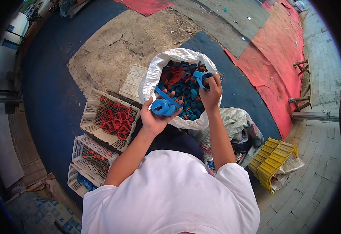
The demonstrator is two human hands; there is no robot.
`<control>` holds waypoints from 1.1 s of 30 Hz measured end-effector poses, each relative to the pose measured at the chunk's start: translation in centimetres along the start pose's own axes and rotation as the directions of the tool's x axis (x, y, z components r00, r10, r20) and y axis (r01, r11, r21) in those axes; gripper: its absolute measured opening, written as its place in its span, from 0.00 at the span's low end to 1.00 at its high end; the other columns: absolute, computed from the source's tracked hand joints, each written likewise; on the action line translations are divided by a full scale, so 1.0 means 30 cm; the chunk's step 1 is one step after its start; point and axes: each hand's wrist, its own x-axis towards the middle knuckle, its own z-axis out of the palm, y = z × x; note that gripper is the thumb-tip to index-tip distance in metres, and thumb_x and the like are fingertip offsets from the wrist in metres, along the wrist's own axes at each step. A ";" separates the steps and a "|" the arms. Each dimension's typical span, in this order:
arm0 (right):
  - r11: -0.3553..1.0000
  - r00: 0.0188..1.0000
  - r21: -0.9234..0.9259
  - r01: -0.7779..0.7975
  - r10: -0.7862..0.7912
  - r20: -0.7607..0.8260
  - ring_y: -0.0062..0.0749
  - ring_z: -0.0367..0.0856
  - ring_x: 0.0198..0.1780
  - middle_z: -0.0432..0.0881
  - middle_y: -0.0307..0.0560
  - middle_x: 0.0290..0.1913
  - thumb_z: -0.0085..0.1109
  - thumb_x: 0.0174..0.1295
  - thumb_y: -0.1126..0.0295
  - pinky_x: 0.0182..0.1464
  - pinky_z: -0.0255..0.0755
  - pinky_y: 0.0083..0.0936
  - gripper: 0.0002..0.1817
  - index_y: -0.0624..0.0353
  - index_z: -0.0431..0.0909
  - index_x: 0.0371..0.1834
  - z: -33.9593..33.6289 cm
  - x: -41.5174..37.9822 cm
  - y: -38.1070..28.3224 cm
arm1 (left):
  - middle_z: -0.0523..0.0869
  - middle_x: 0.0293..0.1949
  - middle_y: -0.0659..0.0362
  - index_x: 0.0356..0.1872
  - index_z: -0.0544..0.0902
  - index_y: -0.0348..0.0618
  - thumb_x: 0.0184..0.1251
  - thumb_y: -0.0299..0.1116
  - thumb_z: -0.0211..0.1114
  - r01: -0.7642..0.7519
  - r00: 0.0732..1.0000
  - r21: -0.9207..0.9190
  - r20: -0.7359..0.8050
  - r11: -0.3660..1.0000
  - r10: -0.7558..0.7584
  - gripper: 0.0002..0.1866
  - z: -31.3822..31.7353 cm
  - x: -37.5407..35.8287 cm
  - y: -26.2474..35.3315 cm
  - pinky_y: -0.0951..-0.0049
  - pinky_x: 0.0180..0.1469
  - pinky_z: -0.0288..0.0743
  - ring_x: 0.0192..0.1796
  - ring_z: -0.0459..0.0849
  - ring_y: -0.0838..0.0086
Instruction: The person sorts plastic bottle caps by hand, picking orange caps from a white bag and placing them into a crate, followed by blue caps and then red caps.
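A white woven sack point(148, 80) stands open in front of me, filled with small dark blue, teal, orange and red plastic parts point(192, 103). Over its near left rim, my left hand point(155, 120) is palm up with its fingers curled round a light blue plastic part point(162, 107), which has a ring-shaped end and a strap. At the sack's right side, my right hand point(212, 91) grips another blue plastic part point(200, 78) between thumb and fingers. The two hands are apart. Some of the fingers are hidden by the parts.
A crate point(86, 123) of red parts stands left of the sack. Nearer me are a crate point(77, 150) with orange parts and another point(72, 179) with blue ones. To the right lie a crumpled sack point(233, 115) and yellow crates point(270, 160). Dark blue sheeting point(47, 101) covers the ground.
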 end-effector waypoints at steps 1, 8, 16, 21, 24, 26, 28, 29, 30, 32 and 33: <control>1.000 1.000 0.002 -0.011 0.011 -0.006 0.48 0.81 0.40 0.77 0.51 0.36 0.65 0.41 0.90 0.41 0.75 0.34 0.15 0.61 0.73 0.28 0.001 -0.004 -0.004 | 0.70 0.74 0.51 0.69 0.73 0.49 0.75 0.51 0.52 0.001 1.000 -0.007 -0.003 1.000 -0.001 0.27 -0.001 0.001 0.000 0.34 0.76 0.63 0.77 0.65 0.39; 0.993 0.993 0.015 -0.117 0.116 0.032 0.46 0.81 0.38 0.75 0.50 0.35 0.66 0.39 0.89 0.38 0.75 0.34 0.15 0.61 0.74 0.27 0.014 0.002 -0.163 | 0.74 0.71 0.50 0.70 0.72 0.50 0.79 0.53 0.46 -0.007 0.999 0.048 -0.046 0.999 0.010 0.27 0.015 0.014 0.001 0.35 0.74 0.67 0.70 0.75 0.46; 0.982 0.966 0.143 0.122 -0.150 0.209 0.55 0.80 0.50 0.73 0.50 0.37 0.66 0.35 0.87 0.50 0.78 0.42 0.17 0.61 0.75 0.31 0.094 -0.079 -0.294 | 0.79 0.68 0.59 0.71 0.73 0.56 0.84 0.54 0.40 0.027 0.999 0.182 -0.036 0.983 -0.021 0.26 -0.054 0.029 0.008 0.49 0.72 0.69 0.71 0.76 0.65; 0.978 0.933 0.193 0.077 -0.139 0.333 0.51 0.81 0.52 0.76 0.50 0.40 0.70 0.35 0.83 0.55 0.79 0.42 0.18 0.60 0.74 0.30 0.083 -0.107 -0.307 | 0.77 0.71 0.61 0.72 0.73 0.57 0.85 0.54 0.40 -0.027 0.999 0.190 -0.013 0.981 0.030 0.26 -0.014 0.026 0.019 0.55 0.73 0.69 0.73 0.75 0.67; 0.975 0.910 0.221 -0.013 -0.079 0.407 0.51 0.81 0.52 0.77 0.51 0.42 0.72 0.35 0.83 0.54 0.79 0.40 0.19 0.60 0.74 0.31 0.055 -0.109 -0.303 | 0.76 0.72 0.60 0.71 0.74 0.57 0.85 0.52 0.40 -0.032 0.999 0.172 0.021 0.985 0.029 0.25 -0.004 0.023 0.026 0.48 0.69 0.73 0.72 0.75 0.64; 0.961 0.912 0.257 -0.097 -0.017 0.409 0.51 0.82 0.50 0.78 0.52 0.43 0.73 0.39 0.82 0.52 0.79 0.39 0.17 0.61 0.75 0.31 0.042 -0.099 -0.322 | 0.76 0.72 0.60 0.71 0.74 0.57 0.85 0.52 0.41 -0.027 1.000 0.125 0.019 0.992 0.025 0.25 -0.005 0.027 0.023 0.46 0.69 0.73 0.72 0.75 0.63; 0.942 0.920 0.291 -0.165 0.041 0.389 0.50 0.82 0.49 0.79 0.52 0.44 0.75 0.44 0.81 0.50 0.79 0.37 0.16 0.61 0.76 0.33 0.040 -0.095 -0.331 | 0.76 0.71 0.59 0.70 0.75 0.58 0.85 0.52 0.42 -0.022 1.000 0.079 0.023 0.997 0.020 0.24 -0.006 0.028 0.016 0.44 0.69 0.73 0.72 0.75 0.63; 0.933 0.928 0.308 -0.189 0.067 0.365 0.49 0.83 0.48 0.79 0.53 0.44 0.75 0.47 0.80 0.49 0.79 0.36 0.15 0.61 0.77 0.33 0.045 -0.094 -0.336 | 0.76 0.71 0.59 0.70 0.75 0.58 0.85 0.52 0.42 -0.020 0.999 0.057 0.030 0.998 0.018 0.24 -0.006 0.027 0.012 0.44 0.70 0.72 0.72 0.75 0.62; 0.921 0.935 0.326 -0.212 0.094 0.342 0.48 0.83 0.46 0.80 0.53 0.44 0.75 0.50 0.79 0.48 0.79 0.35 0.14 0.62 0.77 0.34 0.047 -0.092 -0.338 | 0.76 0.71 0.59 0.70 0.75 0.58 0.84 0.52 0.42 -0.018 0.999 0.035 0.037 0.999 0.016 0.24 -0.006 0.028 0.008 0.43 0.70 0.72 0.72 0.75 0.62; 0.904 0.943 0.353 -0.240 0.131 0.306 0.45 0.83 0.45 0.80 0.53 0.44 0.74 0.53 0.78 0.46 0.78 0.34 0.12 0.62 0.78 0.35 0.055 -0.101 -0.322 | 0.77 0.70 0.59 0.69 0.76 0.58 0.84 0.52 0.42 -0.017 0.999 0.034 0.046 0.999 0.015 0.23 -0.023 0.027 0.005 0.43 0.71 0.71 0.72 0.75 0.61; 0.894 0.945 0.366 -0.257 0.152 0.291 0.44 0.83 0.44 0.81 0.53 0.44 0.74 0.54 0.78 0.45 0.78 0.33 0.11 0.63 0.79 0.36 0.059 -0.114 -0.314 | 0.77 0.70 0.59 0.69 0.76 0.58 0.84 0.52 0.42 -0.016 0.999 0.032 0.047 0.999 0.015 0.23 -0.027 0.021 0.002 0.42 0.71 0.70 0.72 0.75 0.61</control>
